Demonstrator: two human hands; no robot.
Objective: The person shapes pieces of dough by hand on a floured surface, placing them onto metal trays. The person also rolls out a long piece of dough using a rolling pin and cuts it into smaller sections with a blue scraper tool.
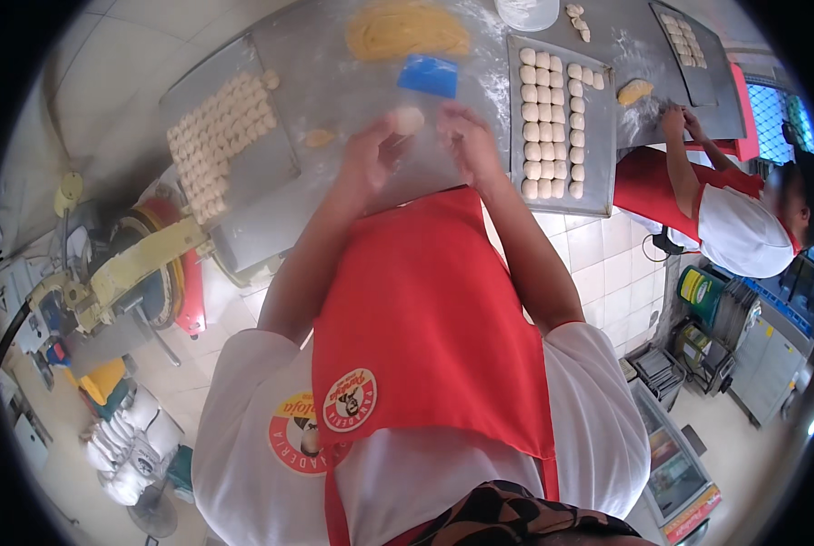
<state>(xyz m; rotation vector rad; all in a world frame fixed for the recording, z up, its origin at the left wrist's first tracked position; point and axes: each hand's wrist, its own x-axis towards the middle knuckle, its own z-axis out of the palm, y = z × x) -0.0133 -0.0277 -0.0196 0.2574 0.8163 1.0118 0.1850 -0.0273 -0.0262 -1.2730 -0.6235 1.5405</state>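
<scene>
Noting first a pale dough ball (pixel 409 120) at the fingertips of the left hand (pixel 369 159), above the desk (pixel 325 98). We see the left fingers grasping it from its left side; its right side faces the right hand (pixel 469 144). The right fingers are released and loosely bent, near the ball but apart from it.

Just beyond the ball we mark a blue scraper (pixel 428 75), then a broad yellow mass (pixel 407 32). A small yellowish lump (pixel 319 137) lies left of the left hand. Farther left we find a tray (pixel 281 153) crowded with dough balls; right of the right hand, a second tray (pixel 596 150) with dough balls in rows.

Lettering: we find a round red-and-cream emblem (pixel 350 400) on the red apron (pixel 434 309), its letters circling a dark figure. A similar badge (pixel 296 443), with yellow and white letters, sits on the white shirt (pixel 243 409), partly covered by the apron.

At far right we log a co-worker (pixel 743 227) in red and white, hands over the desk.
</scene>
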